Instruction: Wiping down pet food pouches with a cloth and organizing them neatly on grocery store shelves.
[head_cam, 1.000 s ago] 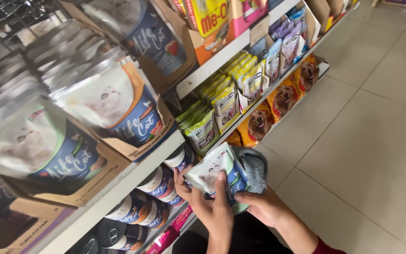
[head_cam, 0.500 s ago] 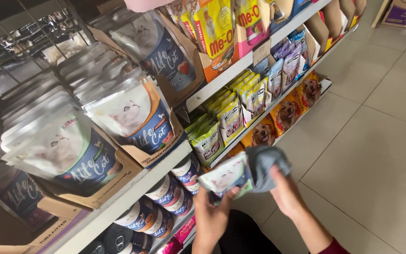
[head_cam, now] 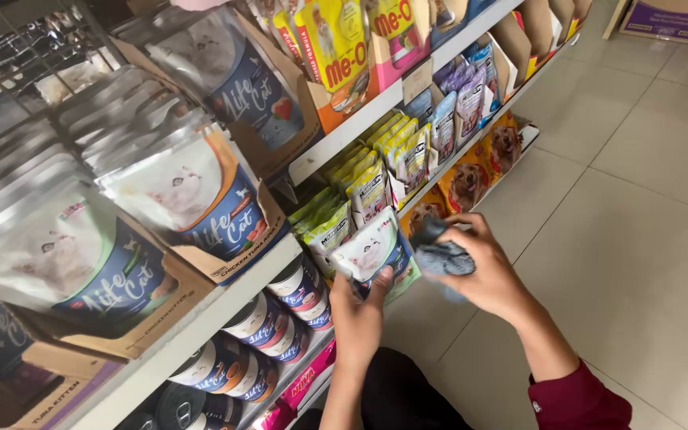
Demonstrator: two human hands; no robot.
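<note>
**Pouch held, cloth ready**

The left hand (head_cam: 357,306) pinches a white cat-food pouch (head_cam: 372,253) just in front of the shelf (head_cam: 224,306). The right hand (head_cam: 483,267) is closed around a grey cloth (head_cam: 442,253) beside it. Cardboard trays (head_cam: 201,263) hold matching pouches; cans (head_cam: 280,318) sit below.

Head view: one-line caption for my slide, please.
Left hand holds a cat-food pouch at the shelf while the right hand grips a grey cloth beside it.
</note>
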